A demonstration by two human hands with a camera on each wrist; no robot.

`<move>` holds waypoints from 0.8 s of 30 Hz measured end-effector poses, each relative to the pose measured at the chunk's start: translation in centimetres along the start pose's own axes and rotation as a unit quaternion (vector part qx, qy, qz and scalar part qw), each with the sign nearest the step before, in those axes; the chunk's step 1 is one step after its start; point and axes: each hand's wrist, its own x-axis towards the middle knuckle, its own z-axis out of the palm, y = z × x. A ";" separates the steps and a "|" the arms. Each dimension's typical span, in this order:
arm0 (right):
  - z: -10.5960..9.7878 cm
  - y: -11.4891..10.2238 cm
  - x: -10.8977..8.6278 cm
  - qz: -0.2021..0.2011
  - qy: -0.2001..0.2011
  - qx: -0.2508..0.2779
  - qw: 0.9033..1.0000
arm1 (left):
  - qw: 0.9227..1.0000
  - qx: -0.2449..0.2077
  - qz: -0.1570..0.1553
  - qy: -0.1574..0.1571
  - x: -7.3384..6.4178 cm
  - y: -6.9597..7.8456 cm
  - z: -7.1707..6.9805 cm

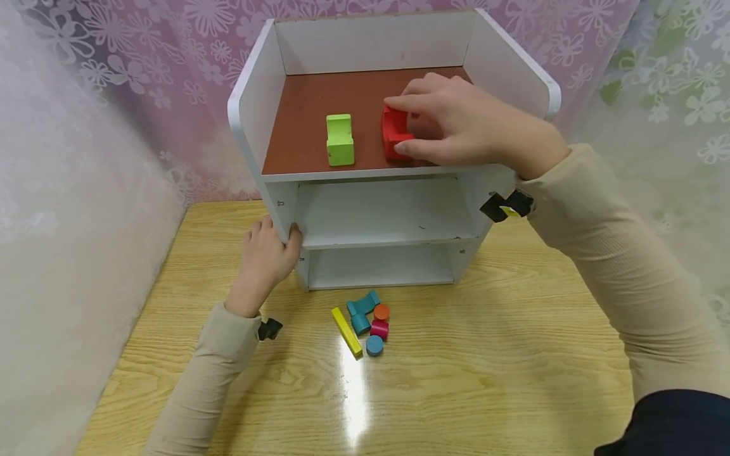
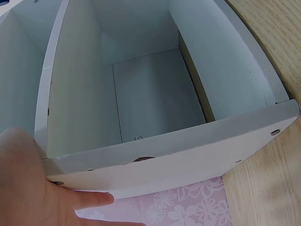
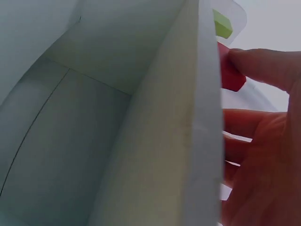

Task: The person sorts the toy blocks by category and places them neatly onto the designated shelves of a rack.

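A small white shelf unit (image 1: 388,242) with a brown top board stands on the table. My right hand (image 1: 462,123) is over that top board, pinching a red chair-shaped block (image 1: 393,133) between thumb and fingers. In the right wrist view the thumb presses on the red block (image 3: 230,70), and the shelf's edge covers part of the fingers. To its left, a light green chair-shaped block (image 1: 340,140) stands upright on the board. Lower down, my left hand (image 1: 265,256) grips the shelf's left side panel (image 2: 141,162), thumb at the front edge and fingers along the outside.
On the table (image 1: 485,354) before the shelf lie a yellow stick (image 1: 346,333), teal blocks (image 1: 363,304), an orange disc (image 1: 381,312), a magenta cylinder (image 1: 379,329) and a blue disc (image 1: 374,346). Raised white walls edge the top board at back and sides. A pink flowered curtain (image 1: 217,126) hangs behind.
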 end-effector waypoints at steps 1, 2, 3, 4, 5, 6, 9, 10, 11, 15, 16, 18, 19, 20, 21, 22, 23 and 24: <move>0.1 0.1 0.0 0.003 -0.005 0.004 1.000 | 1.000 0.001 0.000 0.000 0.0 0.0 0.0; 0.1 0.1 0.1 0.005 -0.008 0.007 1.000 | 1.000 0.001 0.000 -0.001 0.0 0.0 0.0; 0.2 0.2 0.1 0.007 -0.010 0.009 1.000 | 1.000 0.001 -0.001 -0.002 0.0 0.0 0.0; 0.3 0.2 0.1 0.007 -0.011 0.011 1.000 | 1.000 0.000 -0.001 -0.002 0.0 0.0 0.0; 0.4 0.2 0.2 0.008 -0.011 0.011 1.000 | 1.000 -0.001 -0.001 -0.003 0.0 0.0 0.0; 0.5 0.2 0.2 0.007 -0.010 0.011 1.000 | 1.000 -0.001 -0.001 -0.003 0.0 0.0 0.0; 0.6 0.2 0.2 0.005 -0.006 0.009 1.000 | 1.000 -0.002 -0.001 -0.002 0.0 0.0 0.0; 0.6 0.2 0.2 0.004 -0.004 0.008 1.000 | 1.000 -0.002 0.000 -0.002 0.0 -0.1 0.0; 0.6 0.2 0.2 0.004 -0.003 0.008 1.000 | 1.000 -0.001 0.000 -0.001 0.0 0.0 0.0; 0.7 0.1 0.2 0.005 0.000 0.006 1.000 | 1.000 0.002 0.000 -0.001 0.0 0.0 -0.1; 0.7 0.1 0.2 0.006 0.001 0.006 1.000 | 1.000 0.002 -0.001 -0.001 0.0 0.0 -0.1; 0.7 -0.1 0.1 0.008 0.000 0.007 1.000 | 1.000 0.001 -0.002 -0.002 0.0 0.0 -0.1; 0.7 -0.1 0.1 0.009 0.000 0.007 1.000 | 1.000 0.000 -0.002 -0.002 0.0 0.0 -0.1; 0.7 -0.2 0.1 0.010 0.000 0.007 1.000 | 1.000 0.000 -0.002 -0.002 0.0 0.0 -0.1; 0.7 -0.3 0.1 0.011 0.000 0.007 1.000 | 1.000 -0.001 -0.002 -0.001 0.0 0.0 -0.1; 0.7 -0.3 0.1 0.012 -0.001 0.007 1.000 | 1.000 -0.001 -0.001 0.000 -0.1 0.0 -0.1; 0.7 -0.4 0.1 0.013 -0.001 0.006 1.000 | 1.000 -0.001 -0.001 0.000 -0.1 0.0 -0.1; 0.7 -0.4 0.1 0.013 -0.001 0.005 1.000 | 1.000 -0.002 0.000 0.001 -0.1 0.1 -0.1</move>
